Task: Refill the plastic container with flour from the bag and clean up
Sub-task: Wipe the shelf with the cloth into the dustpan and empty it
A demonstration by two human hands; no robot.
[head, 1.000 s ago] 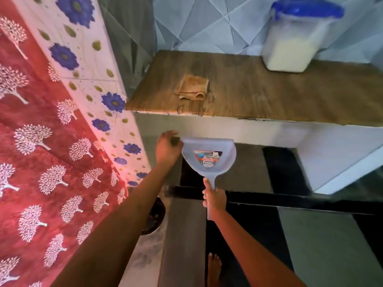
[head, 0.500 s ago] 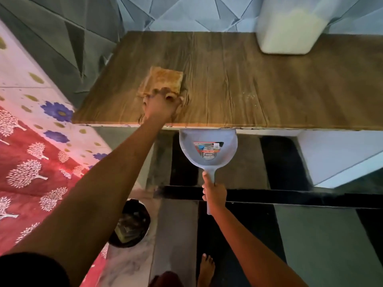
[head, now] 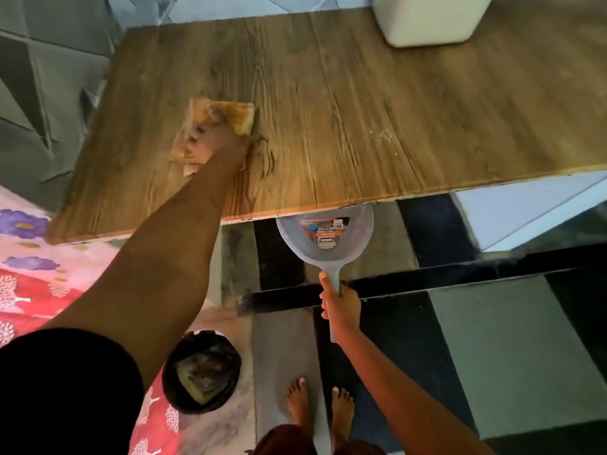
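- On the counter's (head: 361, 93) left part, a folded tan cloth (head: 230, 116) lies flat, well back from the near edge.
- Its near end is covered by the left hand (head: 213, 139); blur hides whether the fingers are laid flat or bunched round the fabric, so that cannot be told.
- A faint scatter of white specks (head: 382, 137), judged to be spilt flour, is seen to the right of the cloth, well apart from it and at about the same depth.
- A dustpan (head: 323, 238) is held below the near edge, its mouth tucked under the rim and its handle pointing back toward the person, so its long axis runs square to the edge.
- Across the counter, the pan sits between cloth and specks, closer to the specks.
- The handle is grasped by the right hand (head: 340, 302), with one digit stretched along it.
- The container (head: 430, 21) stands at the far right; only its lower part is in view.
- The cleaning step is judged to be in hand: the cloth would have to be drawn rightward past the specks, then toward the edge above the pan.
- A bin (head: 202, 376) is seen on the floor under the left arm.
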